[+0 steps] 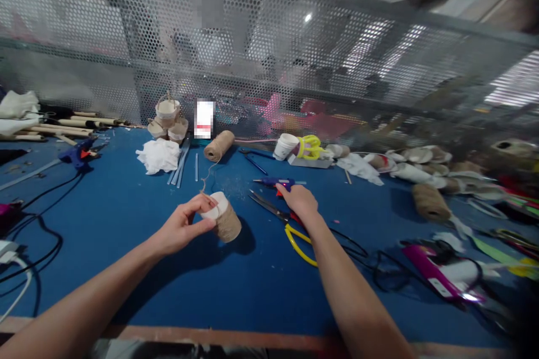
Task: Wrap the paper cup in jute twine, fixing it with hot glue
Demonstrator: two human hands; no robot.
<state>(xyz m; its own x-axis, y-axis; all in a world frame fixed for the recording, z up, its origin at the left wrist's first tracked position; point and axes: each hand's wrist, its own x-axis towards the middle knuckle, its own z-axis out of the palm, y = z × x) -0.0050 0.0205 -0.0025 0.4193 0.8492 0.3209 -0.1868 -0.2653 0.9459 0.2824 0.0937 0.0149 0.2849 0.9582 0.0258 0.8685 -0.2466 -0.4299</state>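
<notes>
The fingers of my left hand [183, 225] clamp the twine-wrapped cup [228, 224]; at its two o'clock, my right hand [300, 202] covers the blue glue gun [272, 182], whether gripping I can't tell.

Corded glue guns [268, 181], clear glue sticks [180, 167], scissors [270, 206] and spools of twine [219, 146] lay across a blue table [252, 303] in what appeared to be a craft workshop, where small cups [167, 110] stood stacked before a perforated metal screen [168, 28] and bright lights [308, 17] shone through it.

Centre: left hand [187, 223] is holding round twine-wrapped white cup [228, 224] | mid-right: right hand [300, 202] is touching blue glue gun [270, 182]
</notes>
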